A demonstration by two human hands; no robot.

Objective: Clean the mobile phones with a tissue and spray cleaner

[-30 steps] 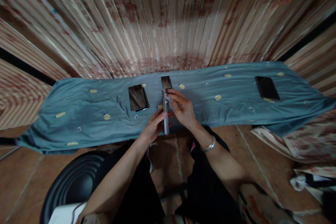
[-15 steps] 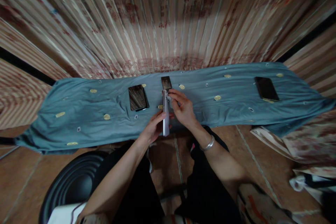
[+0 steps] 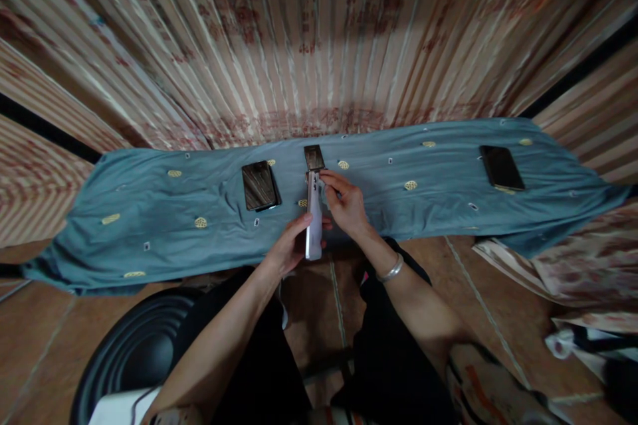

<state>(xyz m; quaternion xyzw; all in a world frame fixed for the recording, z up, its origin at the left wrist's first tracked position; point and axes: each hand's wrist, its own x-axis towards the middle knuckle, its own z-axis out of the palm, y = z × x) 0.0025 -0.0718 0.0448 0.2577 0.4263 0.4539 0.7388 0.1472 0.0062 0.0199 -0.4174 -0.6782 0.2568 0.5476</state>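
Observation:
A pale lilac smartphone is held nearly edge-on above the cloth's front edge, its back and camera lenses turned to the right. My left hand is closed around its lower half, with fingertips showing on the far side. At its upper end, beside the camera lenses, my right hand has its fingers curled together in a pinch. Whatever lies between those fingertips, if anything, is too small to make out. Just beyond the phone's top lies a small dark, shiny rectangular object, partly hidden at its near end.
A blue-green patterned cloth covers the long narrow surface. Dark phones, seemingly stacked, lie to the left, and another dark phone lies far right. A striped curtain hangs behind. A black round stool stands at lower left.
The phone has turned slightly, so more of its back and lenses shows. My right fingertips have shifted a little at its upper end. The whole view has moved slightly.

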